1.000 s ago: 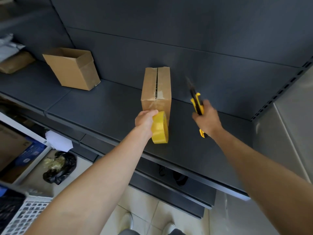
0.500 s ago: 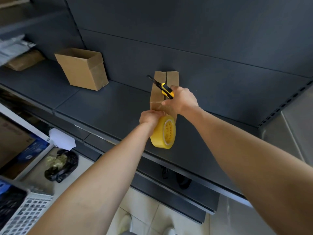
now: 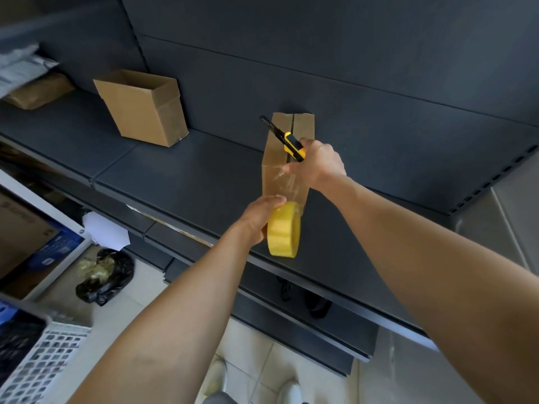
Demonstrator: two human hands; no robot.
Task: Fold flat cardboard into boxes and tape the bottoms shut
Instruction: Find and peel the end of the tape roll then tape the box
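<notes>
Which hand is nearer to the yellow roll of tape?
Left. The left hand grips the roll of tape. The right hand, which holds a knife, is farther up, at the box.

Free shelf (image 3: 186, 176) stretch between open box (image 3: 137, 112), 10 o'clock, and upright box (image 3: 275, 158), 12 o'clock: room to pass. Behind both, back panel (image 3: 350, 62) (full width) blocks. 3 o'clock of upright box: shelf free.
</notes>
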